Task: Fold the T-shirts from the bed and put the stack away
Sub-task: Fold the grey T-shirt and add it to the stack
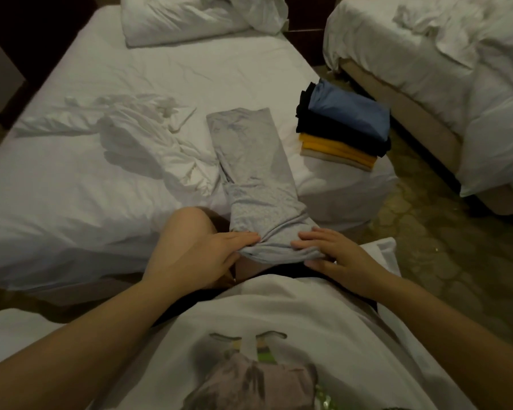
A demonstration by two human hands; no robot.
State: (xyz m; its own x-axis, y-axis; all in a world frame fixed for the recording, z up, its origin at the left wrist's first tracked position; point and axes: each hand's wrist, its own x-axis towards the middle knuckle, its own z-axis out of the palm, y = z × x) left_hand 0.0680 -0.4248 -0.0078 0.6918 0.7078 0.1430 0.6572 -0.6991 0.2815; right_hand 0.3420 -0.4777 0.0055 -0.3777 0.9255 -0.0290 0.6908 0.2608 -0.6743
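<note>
Beside grey T-shirt (249, 161), rumpled sheet (148, 143)

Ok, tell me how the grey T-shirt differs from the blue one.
The grey T-shirt is a long strip; the blue T-shirt a compact folded rectangle. The left hand and right hand rest on the grey one; the blue one tops the stack, untouched. Both lie on the bed.

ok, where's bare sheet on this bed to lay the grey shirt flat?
Widest: bed between pillow and crumpled bedding. Also near-left, between crumpled bedding and the bed's edge. Crowded right: only a narrow strip separates grey T-shirt and folded stack.
</note>
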